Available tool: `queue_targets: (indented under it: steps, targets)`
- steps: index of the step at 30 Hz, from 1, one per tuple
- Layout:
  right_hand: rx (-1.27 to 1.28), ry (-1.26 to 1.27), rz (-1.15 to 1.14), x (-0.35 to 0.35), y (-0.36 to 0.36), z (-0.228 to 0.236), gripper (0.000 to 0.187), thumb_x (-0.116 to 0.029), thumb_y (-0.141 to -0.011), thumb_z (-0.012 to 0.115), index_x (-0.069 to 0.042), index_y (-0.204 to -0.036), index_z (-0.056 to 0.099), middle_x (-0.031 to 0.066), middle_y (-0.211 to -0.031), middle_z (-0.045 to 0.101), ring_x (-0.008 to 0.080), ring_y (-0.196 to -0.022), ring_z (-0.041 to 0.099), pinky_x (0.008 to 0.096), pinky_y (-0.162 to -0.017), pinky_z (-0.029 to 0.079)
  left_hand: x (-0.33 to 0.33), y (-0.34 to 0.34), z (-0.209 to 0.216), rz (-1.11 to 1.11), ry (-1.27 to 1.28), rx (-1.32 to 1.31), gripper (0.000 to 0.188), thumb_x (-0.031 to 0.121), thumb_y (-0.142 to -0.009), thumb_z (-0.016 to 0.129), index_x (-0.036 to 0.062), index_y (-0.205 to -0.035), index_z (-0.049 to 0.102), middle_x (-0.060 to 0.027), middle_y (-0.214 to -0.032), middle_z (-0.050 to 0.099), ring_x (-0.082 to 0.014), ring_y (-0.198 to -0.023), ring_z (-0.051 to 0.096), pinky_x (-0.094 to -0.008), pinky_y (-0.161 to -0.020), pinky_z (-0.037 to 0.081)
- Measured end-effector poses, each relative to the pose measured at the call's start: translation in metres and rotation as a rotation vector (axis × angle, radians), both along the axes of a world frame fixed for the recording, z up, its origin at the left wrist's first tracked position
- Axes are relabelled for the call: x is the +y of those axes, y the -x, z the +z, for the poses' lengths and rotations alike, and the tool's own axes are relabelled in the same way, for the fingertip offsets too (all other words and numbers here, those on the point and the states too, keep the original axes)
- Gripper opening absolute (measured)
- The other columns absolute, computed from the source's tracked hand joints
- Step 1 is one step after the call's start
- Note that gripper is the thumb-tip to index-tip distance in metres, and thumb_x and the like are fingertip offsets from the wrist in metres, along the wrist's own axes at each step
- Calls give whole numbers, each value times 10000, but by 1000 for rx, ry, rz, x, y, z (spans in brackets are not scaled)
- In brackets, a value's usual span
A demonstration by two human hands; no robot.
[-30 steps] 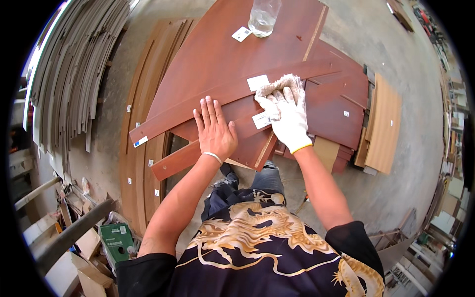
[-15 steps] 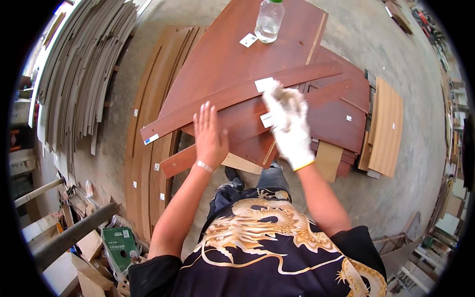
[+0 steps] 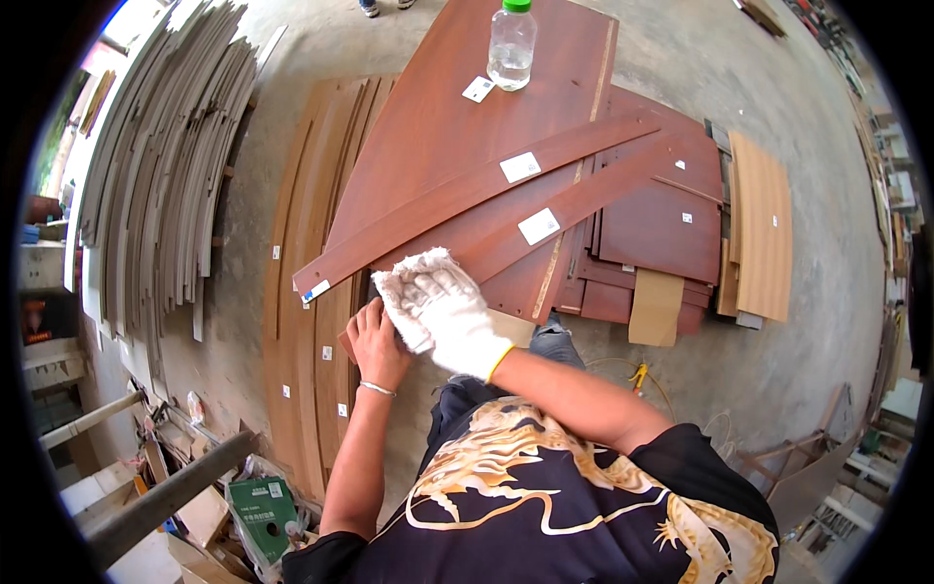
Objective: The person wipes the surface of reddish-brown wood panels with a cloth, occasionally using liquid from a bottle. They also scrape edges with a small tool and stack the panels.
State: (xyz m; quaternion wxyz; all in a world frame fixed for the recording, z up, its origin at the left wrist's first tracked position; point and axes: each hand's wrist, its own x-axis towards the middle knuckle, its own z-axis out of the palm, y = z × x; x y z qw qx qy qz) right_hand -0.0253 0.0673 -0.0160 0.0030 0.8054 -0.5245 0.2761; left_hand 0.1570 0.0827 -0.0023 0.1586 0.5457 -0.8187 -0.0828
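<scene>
Two long reddish-brown strips lie side by side atop the large brown panel, long axes running from lower left to upper right, each carrying one white label. At their lower-left ends, the gloved right hand presses a white cloth, fingers closed over it. The bare left hand grips the strip end, fingers curled. One clear bottle stands upright.

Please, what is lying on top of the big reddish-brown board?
On the big board stand a clear plastic bottle and a small white label. Two long curved strips cross it, each with a white label. The gloved right hand covers the near ends, hiding what lies beneath.
</scene>
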Motion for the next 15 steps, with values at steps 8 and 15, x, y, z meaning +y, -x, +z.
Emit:
queue_targets:
  steps: [8, 15]
  targets:
    - [-82, 62, -125, 0, 11, -7, 402, -349, -1033, 430, -130, -1254, 683, 83, -1296, 694, 245, -1278, 610, 428, -1247, 311, -5, 8, -10, -46, 5, -62, 800, 148, -752, 825, 67, -1489, 525, -156, -1362, 575, -384, -1251, 528, -535, -1068, 361]
    - [135, -458, -114, -46, 40, 84, 351, -311, -1025, 492, -93, -1276, 606, 96, -1294, 666, 256, -1203, 615, 440, -1137, 416, 5, -13, 6, 49, -55, -48, 807, 169, -767, 818, 80, -1507, 511, -169, -1353, 572, -383, -1241, 522, -521, -1055, 365]
